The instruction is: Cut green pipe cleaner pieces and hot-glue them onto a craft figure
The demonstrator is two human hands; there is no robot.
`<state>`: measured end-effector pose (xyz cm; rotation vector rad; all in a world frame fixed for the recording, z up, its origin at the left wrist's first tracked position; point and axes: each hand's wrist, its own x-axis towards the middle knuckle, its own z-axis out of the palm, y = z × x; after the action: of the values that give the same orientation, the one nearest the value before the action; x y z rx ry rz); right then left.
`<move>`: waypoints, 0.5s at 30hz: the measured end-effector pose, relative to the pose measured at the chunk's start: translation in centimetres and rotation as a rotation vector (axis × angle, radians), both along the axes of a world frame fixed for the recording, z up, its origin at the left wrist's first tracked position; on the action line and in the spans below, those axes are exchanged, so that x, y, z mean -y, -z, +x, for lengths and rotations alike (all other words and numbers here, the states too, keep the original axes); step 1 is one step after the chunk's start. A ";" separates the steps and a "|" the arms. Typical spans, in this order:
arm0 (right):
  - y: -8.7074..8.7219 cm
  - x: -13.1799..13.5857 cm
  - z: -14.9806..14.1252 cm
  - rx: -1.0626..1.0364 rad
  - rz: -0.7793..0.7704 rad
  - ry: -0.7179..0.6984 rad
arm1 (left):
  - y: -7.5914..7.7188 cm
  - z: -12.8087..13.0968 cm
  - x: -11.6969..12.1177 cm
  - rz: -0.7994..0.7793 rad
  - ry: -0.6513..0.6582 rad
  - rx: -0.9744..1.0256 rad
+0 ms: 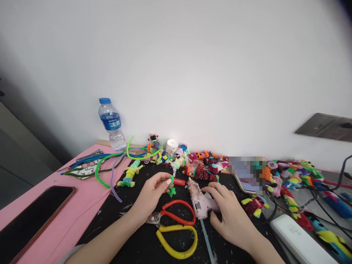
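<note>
My left hand [152, 192] pinches a small piece of fuzzy green pipe cleaner [172, 190] between thumb and fingers. My right hand [229, 211] has its fingers and thumb around the handle of a pale pink hot glue gun [200, 201], which lies on its side on a black mat. A translucent glue stick [206, 240] runs out of the back of the gun. Beside the gun's nozzle is a red lighter [179, 181], partly behind my left fingertips. Scissors [178, 229] with one red and one yellow handle lie open below my left hand.
Several pipe-cleaner figures [202, 172] crowd along the wall and the right side. Loose pipe cleaners [106, 179], a water bottle [110, 124] and a dark phone [35, 220] are on the left. A second phone [246, 176], cables and a white power bank [299, 238] lie at right.
</note>
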<state>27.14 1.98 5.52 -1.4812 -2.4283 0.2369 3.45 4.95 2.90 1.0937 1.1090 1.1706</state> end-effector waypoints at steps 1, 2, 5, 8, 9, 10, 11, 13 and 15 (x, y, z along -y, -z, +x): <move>0.0 0.1 -0.1 0.015 -0.007 0.011 | 0.0 0.0 0.0 -0.003 -0.002 0.008; 0.0 0.1 -0.1 0.026 -0.010 0.020 | 0.0 0.0 0.0 -0.005 -0.005 0.012; 0.4 0.1 -0.1 0.049 -0.014 0.038 | 0.0 -0.1 0.0 -0.005 -0.009 0.015; 0.8 -0.1 -0.1 0.050 -0.020 0.034 | -0.1 -0.2 0.0 -0.006 -0.010 0.021; 0.9 -0.2 -0.1 0.042 -0.019 0.035 | -0.1 -0.2 -0.1 -0.008 -0.012 0.024; 1.0 -0.3 -0.1 0.031 -0.014 0.034 | -0.1 -0.2 -0.1 -0.010 -0.013 0.028; 1.0 -0.3 -0.1 0.018 -0.009 0.033 | 0.0 -0.2 -0.1 -0.013 -0.013 0.032; 0.9 -0.4 -0.1 -0.009 -0.002 0.030 | 0.0 -0.2 -0.1 -0.019 -0.011 0.041; 0.9 -0.5 -0.1 -0.043 -0.005 0.029 | 0.0 -0.2 -0.1 -0.025 -0.006 0.049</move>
<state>27.04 2.45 4.62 -1.4971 -2.3720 0.2665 3.25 5.03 2.89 1.0379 1.0870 1.1796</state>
